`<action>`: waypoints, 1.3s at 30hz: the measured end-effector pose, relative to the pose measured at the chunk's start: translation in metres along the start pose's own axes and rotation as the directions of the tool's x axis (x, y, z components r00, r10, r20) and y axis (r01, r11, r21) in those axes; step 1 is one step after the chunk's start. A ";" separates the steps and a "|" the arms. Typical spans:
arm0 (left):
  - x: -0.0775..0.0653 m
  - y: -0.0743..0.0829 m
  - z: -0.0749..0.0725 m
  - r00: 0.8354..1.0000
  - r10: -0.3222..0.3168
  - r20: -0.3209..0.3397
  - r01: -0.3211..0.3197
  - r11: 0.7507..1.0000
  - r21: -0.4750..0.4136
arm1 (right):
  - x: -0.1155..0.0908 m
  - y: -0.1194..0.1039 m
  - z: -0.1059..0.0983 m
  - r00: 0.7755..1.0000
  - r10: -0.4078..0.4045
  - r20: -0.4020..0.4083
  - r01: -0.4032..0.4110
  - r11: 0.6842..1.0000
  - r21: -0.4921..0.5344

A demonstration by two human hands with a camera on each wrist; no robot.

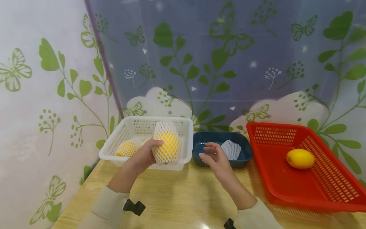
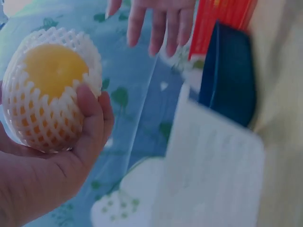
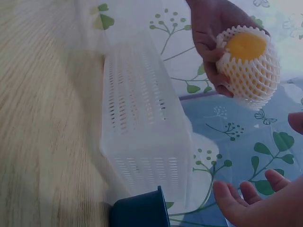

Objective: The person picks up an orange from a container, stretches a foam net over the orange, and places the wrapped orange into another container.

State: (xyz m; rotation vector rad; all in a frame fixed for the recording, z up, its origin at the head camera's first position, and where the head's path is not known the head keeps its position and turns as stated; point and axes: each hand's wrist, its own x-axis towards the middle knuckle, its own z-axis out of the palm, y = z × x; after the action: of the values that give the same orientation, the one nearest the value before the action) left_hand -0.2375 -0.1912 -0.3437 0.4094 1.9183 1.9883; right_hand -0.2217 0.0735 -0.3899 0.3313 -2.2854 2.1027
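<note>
My left hand point(image 1: 145, 156) grips a yellow fruit point(image 1: 167, 148) in a white foam net sleeve, raised over the front of the white basket point(image 1: 188, 140). In the left wrist view, the fruit's bare end point(image 2: 57, 68) shows through the sleeve's opening. Holding nothing, my right hand point(image 1: 218, 162) hovers in front of the dark blue basin point(image 1: 200, 136) with its fingers slightly bent. An empty foam net sleeve point(image 1: 231, 149) lies in the basin. Another netted yellow fruit point(image 1: 127, 148) lies in the white basket; a further one is mostly hidden behind the left hand.
At the right stands a red basket point(image 1: 288, 187) holding a bare yellow oval fruit point(image 1: 300, 158). The basin sits between the two baskets on a wooden table point(image 1: 183, 197). A patterned curtain point(image 1: 177, 79) hangs close behind them and along the left.
</note>
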 end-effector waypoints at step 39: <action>0.108 -0.020 -0.014 0.900 0.195 -0.390 0.312 0.337 0.888 | 0.065 0.012 0.035 0.967 0.089 0.239 0.155 0.540 -0.827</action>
State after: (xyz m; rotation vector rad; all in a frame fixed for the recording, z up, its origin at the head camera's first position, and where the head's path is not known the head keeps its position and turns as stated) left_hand -0.3402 -0.1562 -0.3675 0.1097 3.2199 0.6215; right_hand -0.2823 0.0310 -0.3949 0.5962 -3.0489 0.7014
